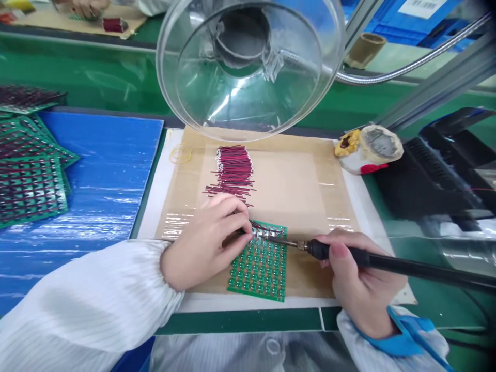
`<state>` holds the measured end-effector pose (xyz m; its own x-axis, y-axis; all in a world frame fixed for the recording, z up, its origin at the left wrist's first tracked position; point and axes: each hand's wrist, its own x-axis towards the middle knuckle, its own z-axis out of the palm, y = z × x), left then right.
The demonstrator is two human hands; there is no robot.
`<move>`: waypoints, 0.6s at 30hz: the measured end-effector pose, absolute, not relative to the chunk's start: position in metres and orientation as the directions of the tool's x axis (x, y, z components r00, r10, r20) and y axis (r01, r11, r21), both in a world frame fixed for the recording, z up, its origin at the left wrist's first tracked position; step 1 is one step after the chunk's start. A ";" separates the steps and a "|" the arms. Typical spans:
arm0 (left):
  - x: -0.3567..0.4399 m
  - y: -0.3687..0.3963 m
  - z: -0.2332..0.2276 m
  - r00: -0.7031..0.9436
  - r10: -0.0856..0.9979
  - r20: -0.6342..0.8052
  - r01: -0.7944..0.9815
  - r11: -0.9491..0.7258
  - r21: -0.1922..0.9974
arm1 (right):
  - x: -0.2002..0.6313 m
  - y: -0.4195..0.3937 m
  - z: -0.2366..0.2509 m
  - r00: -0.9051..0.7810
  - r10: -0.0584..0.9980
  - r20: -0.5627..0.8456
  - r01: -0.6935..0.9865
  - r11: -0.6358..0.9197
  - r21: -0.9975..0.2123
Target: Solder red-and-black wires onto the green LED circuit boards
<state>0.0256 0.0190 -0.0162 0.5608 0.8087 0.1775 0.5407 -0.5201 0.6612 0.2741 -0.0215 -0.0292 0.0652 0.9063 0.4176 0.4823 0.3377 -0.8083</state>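
We pinch a wire (243,233) in our left grip (209,243) at the board (258,268), which lies on the mat (292,181) near the bundle (235,165); our right grip (358,274) wraps the iron (387,263).

Clock centred on the circuit board (258,268), which lies on the mat (294,178). Left hand (209,237) at 10, fingers at board's far edge. Right hand (358,268) at 3, soldering iron (411,267) in it, tip over far rows. Wire bundle (234,168) just before 12, on mat; rubber band (181,154) at 11. Hood (248,121) above, 12. Board stack (31,191) between 9 and 10, on flat sheet (108,155).
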 end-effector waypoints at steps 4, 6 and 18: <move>0.027 0.018 -0.018 0.571 0.803 0.171 0.548 -0.527 0.649 | 0.273 -0.021 -0.028 0.021 0.919 0.394 0.494 0.333 -0.803; 0.027 0.018 -0.018 0.569 0.805 0.167 0.553 -0.525 0.647 | 0.274 -0.021 -0.028 0.000 0.924 0.383 0.491 0.334 -0.805; 0.028 0.020 -0.012 0.561 0.819 0.123 0.598 -0.503 0.624 | 0.271 -0.020 -0.027 0.052 0.909 0.413 0.520 0.329 -0.788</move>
<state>0.0279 0.0197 -0.0122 0.5608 0.8188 0.1228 0.5977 -0.5029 0.6244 0.2712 -0.0198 -0.0273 0.0517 0.9093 0.4130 0.5200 0.3285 -0.7884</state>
